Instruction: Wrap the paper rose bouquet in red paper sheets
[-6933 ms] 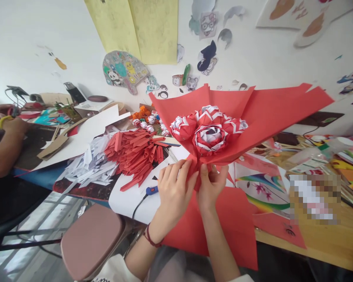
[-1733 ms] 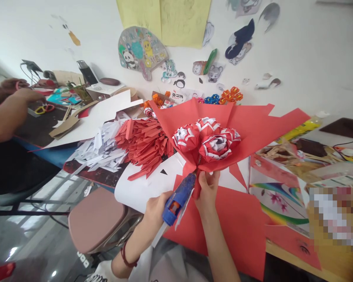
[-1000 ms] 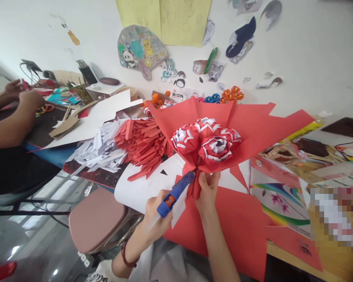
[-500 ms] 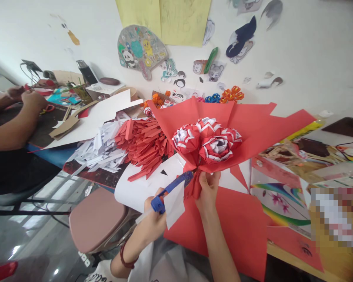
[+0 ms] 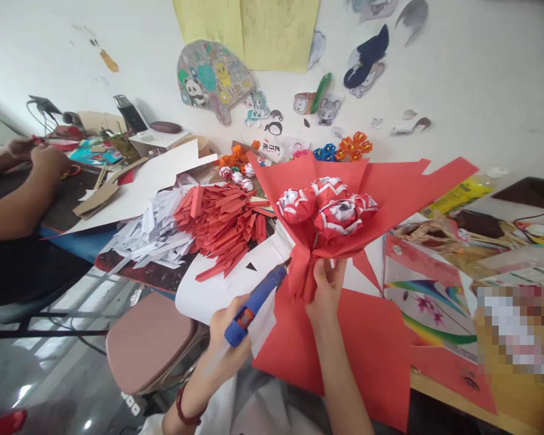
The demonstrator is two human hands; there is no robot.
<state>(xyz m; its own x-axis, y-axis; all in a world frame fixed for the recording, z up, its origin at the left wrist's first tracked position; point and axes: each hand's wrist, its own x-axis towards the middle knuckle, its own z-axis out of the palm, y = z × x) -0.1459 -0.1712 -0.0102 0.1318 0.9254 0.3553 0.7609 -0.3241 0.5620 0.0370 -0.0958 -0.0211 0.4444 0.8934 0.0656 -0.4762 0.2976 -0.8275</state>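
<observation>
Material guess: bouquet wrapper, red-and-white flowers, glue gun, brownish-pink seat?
Wrapper: matte stiff paper or thin card; straight creases, clean-cut edges.
Red-and-white flowers: folded paper, matte; layered, sharply creased points.
Glue gun: probably hard molded plastic, slight sheen; smooth blue shell.
Brownish-pink seat: smooth, rounded edge, no visible weave; plastic or vinyl, can't tell which.

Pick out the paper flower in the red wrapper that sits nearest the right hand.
The front flower, above the right hand: it sits lowest in the picture, while the left flower, back flower and right flower all sit higher.
</observation>
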